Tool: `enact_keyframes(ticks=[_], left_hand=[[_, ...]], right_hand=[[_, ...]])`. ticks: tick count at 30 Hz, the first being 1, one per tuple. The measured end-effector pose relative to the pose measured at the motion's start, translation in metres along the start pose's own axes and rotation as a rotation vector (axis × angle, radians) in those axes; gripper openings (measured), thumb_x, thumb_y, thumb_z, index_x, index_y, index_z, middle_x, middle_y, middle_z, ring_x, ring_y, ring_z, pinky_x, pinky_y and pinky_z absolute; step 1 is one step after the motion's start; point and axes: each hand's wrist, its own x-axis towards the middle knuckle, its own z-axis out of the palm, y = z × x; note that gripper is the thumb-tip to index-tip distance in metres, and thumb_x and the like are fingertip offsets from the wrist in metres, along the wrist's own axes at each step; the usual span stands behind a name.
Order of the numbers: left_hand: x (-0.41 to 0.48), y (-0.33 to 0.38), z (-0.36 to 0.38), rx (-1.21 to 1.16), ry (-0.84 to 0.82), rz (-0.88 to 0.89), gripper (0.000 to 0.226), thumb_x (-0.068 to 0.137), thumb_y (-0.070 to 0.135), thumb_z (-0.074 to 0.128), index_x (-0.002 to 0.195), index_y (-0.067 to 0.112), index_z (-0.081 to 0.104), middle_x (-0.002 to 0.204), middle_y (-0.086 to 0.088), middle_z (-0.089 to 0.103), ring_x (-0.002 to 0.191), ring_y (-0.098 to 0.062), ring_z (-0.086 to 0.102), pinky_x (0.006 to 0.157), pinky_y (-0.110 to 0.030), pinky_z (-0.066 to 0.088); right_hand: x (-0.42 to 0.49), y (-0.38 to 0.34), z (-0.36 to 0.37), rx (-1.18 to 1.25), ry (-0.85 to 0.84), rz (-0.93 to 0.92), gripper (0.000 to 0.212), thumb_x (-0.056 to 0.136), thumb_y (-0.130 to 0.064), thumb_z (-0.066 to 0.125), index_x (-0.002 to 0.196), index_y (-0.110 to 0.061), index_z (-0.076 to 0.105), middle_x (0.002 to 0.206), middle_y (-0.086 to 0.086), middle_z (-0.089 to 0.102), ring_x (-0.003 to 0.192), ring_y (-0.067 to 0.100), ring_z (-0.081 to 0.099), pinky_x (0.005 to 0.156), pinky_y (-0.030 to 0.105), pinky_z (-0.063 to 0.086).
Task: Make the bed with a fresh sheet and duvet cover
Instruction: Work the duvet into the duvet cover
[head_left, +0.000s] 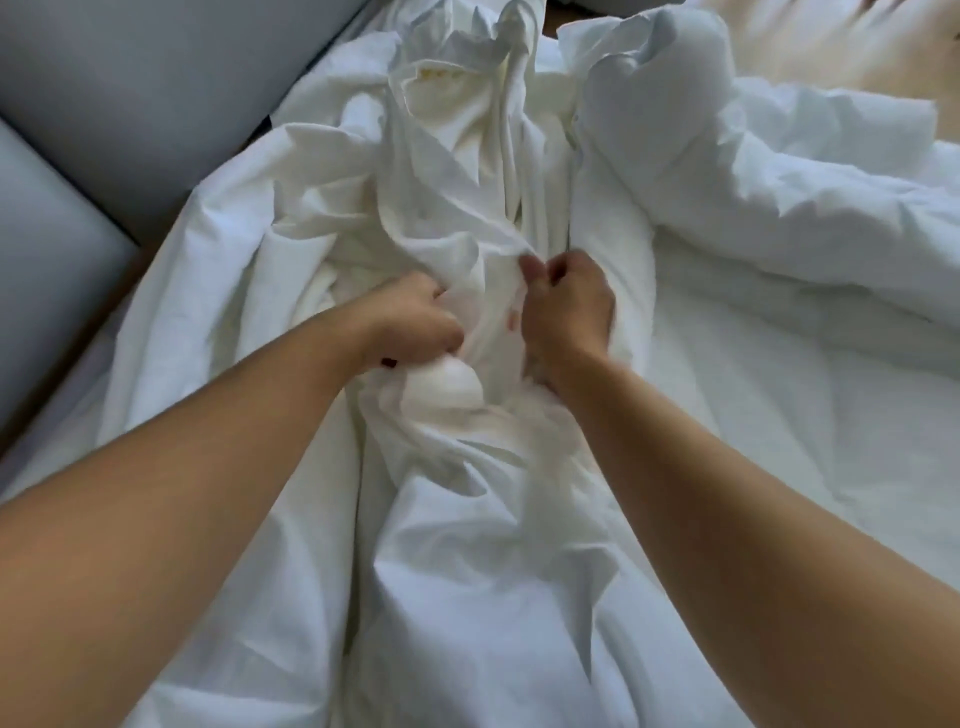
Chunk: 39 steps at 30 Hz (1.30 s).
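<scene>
A crumpled white duvet cover (447, 197) lies bunched down the middle of the bed, running from the far end toward me. My left hand (410, 322) is clenched on a fold of it, with a rounded lump of fabric just below the fist. Close beside it, my right hand (566, 312) is also closed on the same cloth, pinching an edge between thumb and fingers. A puffy white duvet (753, 156) is heaped to the right of the cover. Both rest on the white sheet (779, 374) that covers the mattress.
A grey padded headboard or wall panel (130, 93) runs along the left side of the bed. A strip of brown floor (124, 280) shows between it and the hanging bedding. A cream pillow or cushion (841, 36) lies at the far right.
</scene>
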Motion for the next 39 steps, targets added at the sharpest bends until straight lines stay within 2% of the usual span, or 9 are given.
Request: enact_keyframes(ticks=[3, 7, 11, 20, 24, 29, 31, 35, 39], left_hand=[[-0.013, -0.001, -0.021, -0.061, 0.374, -0.035, 0.007, 0.093, 0.023, 0.055, 0.094, 0.019, 0.060, 0.100, -0.007, 0.067, 0.074, -0.023, 0.063, 0.046, -0.026, 0.050], [-0.050, -0.003, -0.021, -0.150, 0.384, -0.126, 0.062, 0.068, 0.063, 0.069, 0.109, 0.018, 0.059, 0.099, -0.002, 0.068, 0.082, -0.026, 0.068, 0.052, -0.036, 0.060], [-0.077, -0.007, 0.027, -0.040, 0.159, -0.197, 0.038, 0.074, 0.050, 0.073, 0.076, 0.013, 0.065, 0.071, -0.010, 0.073, 0.064, -0.031, 0.071, 0.055, -0.044, 0.062], [-0.076, -0.005, 0.041, -0.622, 0.250, 0.110, 0.043, 0.074, -0.012, 0.041, 0.076, 0.010, 0.077, 0.083, -0.010, 0.077, 0.076, -0.028, 0.074, 0.067, -0.039, 0.062], [-0.083, -0.002, 0.046, -0.555, 0.088, 0.085, 0.036, 0.079, -0.020, 0.049, 0.074, 0.007, 0.074, 0.075, -0.012, 0.071, 0.067, -0.027, 0.066, 0.062, -0.035, 0.056], [-0.069, 0.038, 0.065, -0.353, 0.086, 0.137, 0.028, 0.081, -0.020, 0.038, 0.085, -0.004, 0.061, 0.077, -0.015, 0.057, 0.070, -0.024, 0.053, 0.058, -0.034, 0.042], [-0.066, 0.066, 0.078, -0.294, 0.021, 0.167, 0.030, 0.080, -0.020, 0.035, 0.090, -0.007, 0.060, 0.081, -0.017, 0.055, 0.074, -0.026, 0.051, 0.062, -0.037, 0.040], [-0.083, 0.097, 0.096, -0.106, -0.210, 0.198, 0.027, 0.100, 0.005, 0.050, 0.122, -0.001, 0.064, 0.112, -0.018, 0.068, 0.096, -0.028, 0.062, 0.088, -0.040, 0.051], [-0.161, 0.068, 0.075, 0.230, 0.157, 0.265, 0.046, 0.090, 0.061, 0.055, 0.122, 0.029, 0.061, 0.114, 0.006, 0.068, 0.104, -0.017, 0.063, 0.082, -0.031, 0.049]], right_hand=[[0.000, -0.004, -0.037, -0.093, 0.220, -0.081, 0.011, 0.094, -0.023, 0.063, 0.097, -0.015, 0.057, 0.093, 0.001, 0.063, 0.096, 0.025, 0.063, 0.076, 0.021, 0.039], [-0.050, 0.020, -0.071, -0.563, 0.465, -0.217, 0.077, 0.074, -0.053, 0.074, 0.136, -0.022, 0.042, 0.141, 0.013, 0.045, 0.127, 0.033, 0.042, 0.099, 0.045, 0.039], [-0.083, 0.056, -0.083, -0.463, -0.004, 0.239, 0.055, 0.089, -0.044, 0.062, 0.130, -0.013, 0.043, 0.122, 0.019, 0.060, 0.105, 0.037, 0.057, 0.081, 0.041, 0.045], [-0.074, 0.007, -0.064, 0.220, -0.108, -0.261, 0.010, 0.088, -0.033, 0.060, 0.094, -0.027, 0.065, 0.082, -0.010, 0.071, 0.069, 0.005, 0.062, 0.061, 0.022, 0.047], [-0.081, 0.036, -0.036, 0.010, -0.814, 0.158, 0.037, 0.098, -0.015, 0.063, 0.135, -0.017, 0.060, 0.111, 0.001, 0.069, 0.099, 0.014, 0.061, 0.088, 0.027, 0.049], [-0.087, 0.069, -0.052, 0.235, -0.745, 0.337, 0.050, 0.082, 0.037, 0.025, 0.104, 0.021, 0.067, 0.090, 0.023, 0.069, 0.108, 0.021, 0.063, 0.105, 0.024, 0.040], [-0.101, 0.076, -0.070, 0.237, -0.370, 0.521, 0.057, 0.101, 0.010, 0.031, 0.068, -0.006, 0.074, 0.075, 0.015, 0.072, 0.079, 0.021, 0.072, 0.082, 0.027, 0.053], [-0.111, 0.095, -0.120, 0.504, -0.487, 0.396, 0.030, 0.107, -0.019, 0.040, 0.085, -0.013, 0.060, 0.079, 0.002, 0.066, 0.085, 0.027, 0.060, 0.058, 0.017, 0.054], [-0.151, 0.122, -0.184, 0.805, -0.763, 0.558, 0.074, 0.080, -0.080, 0.053, 0.116, -0.020, 0.076, 0.123, 0.008, 0.072, 0.113, 0.026, 0.068, 0.091, 0.040, 0.054]])
